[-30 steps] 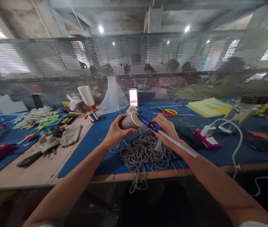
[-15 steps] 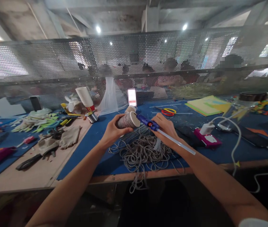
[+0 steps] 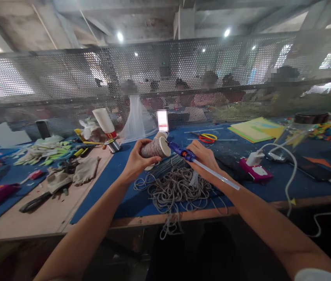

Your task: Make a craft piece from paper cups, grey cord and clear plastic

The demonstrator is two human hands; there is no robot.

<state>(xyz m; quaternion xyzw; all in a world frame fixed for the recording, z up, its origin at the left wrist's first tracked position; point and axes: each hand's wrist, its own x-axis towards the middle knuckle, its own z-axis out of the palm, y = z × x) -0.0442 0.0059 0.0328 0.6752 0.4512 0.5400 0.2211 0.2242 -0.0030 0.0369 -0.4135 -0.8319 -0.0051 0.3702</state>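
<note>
My left hand (image 3: 137, 160) is wrapped round a paper cup (image 3: 153, 149) whose side is covered in grey cord. The cup lies tilted on its side, its pale round end facing right. In my right hand (image 3: 204, 154) is a blue hot glue gun (image 3: 179, 150), its tip at the edge of the cup's pale end. A long clear glue stick (image 3: 219, 177) sticks out of the back of the gun, above my right forearm. Below both hands a loose heap of grey cord (image 3: 174, 191) spreads over the blue table mat (image 3: 101, 195), some strands hanging off the front edge.
Red-and-yellow scissors (image 3: 207, 137) lie behind my right hand. Stacked paper cups (image 3: 103, 120) lean at the left, near gloves (image 3: 86, 170). To the right are a magenta power socket (image 3: 255, 171) with a white cable, a clear jar (image 3: 295, 136) and coloured sheets (image 3: 253, 129). A perforated screen stands behind.
The cup has turned slightly in my left hand and shifted a little left, with the glue gun tip staying close to its end. Everything else looks the same.
</note>
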